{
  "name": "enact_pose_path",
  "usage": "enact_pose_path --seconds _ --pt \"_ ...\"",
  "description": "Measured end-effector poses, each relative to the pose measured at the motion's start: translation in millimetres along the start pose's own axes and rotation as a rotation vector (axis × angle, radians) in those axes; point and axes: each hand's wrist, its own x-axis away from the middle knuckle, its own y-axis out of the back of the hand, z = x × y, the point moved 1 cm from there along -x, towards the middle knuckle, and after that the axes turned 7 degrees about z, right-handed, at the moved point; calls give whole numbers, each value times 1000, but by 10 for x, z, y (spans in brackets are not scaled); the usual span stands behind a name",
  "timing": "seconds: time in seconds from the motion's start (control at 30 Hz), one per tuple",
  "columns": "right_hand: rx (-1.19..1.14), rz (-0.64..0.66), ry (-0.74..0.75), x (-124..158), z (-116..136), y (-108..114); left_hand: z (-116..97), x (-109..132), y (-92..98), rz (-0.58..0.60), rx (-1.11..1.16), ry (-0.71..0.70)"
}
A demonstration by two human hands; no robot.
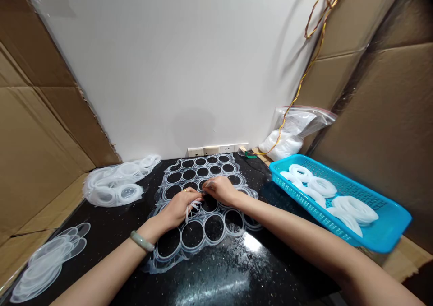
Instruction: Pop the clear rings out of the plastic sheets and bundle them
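A translucent, rubbery sheet with rows of round holes, each rimmed by a raised ring, lies on the black speckled worktop. Over the middle of the sheet, my left hand is closed around a small bunch of thin translucent rings that hang below its fingers. Right beside it, my right hand pinches at the edge of one of the sheet's rings; the fingertips partly hide what they grip. Both hands' fingertips nearly meet. A bangle sits on my left wrist.
On the left lie a pile of translucent ring sheets and a stack of clear discs. To the right stands a blue basket with bundles of white rings. Behind it are a plastic bag, a twisted cable and wall sockets.
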Motion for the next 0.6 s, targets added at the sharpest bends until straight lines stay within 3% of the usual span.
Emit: enact_pose_path --seconds 0.13,0.3,0.6 --pt "-218 -29 -97 -67 -52 -14 -38 34 -45 -41 -13 -20" --pt "-569 48 -279 -144 -158 -52 -41 47 -92 -65 -40 -47" --pt "-627 59 -258 -170 -199 -67 -80 40 -62 -62 -21 -19"
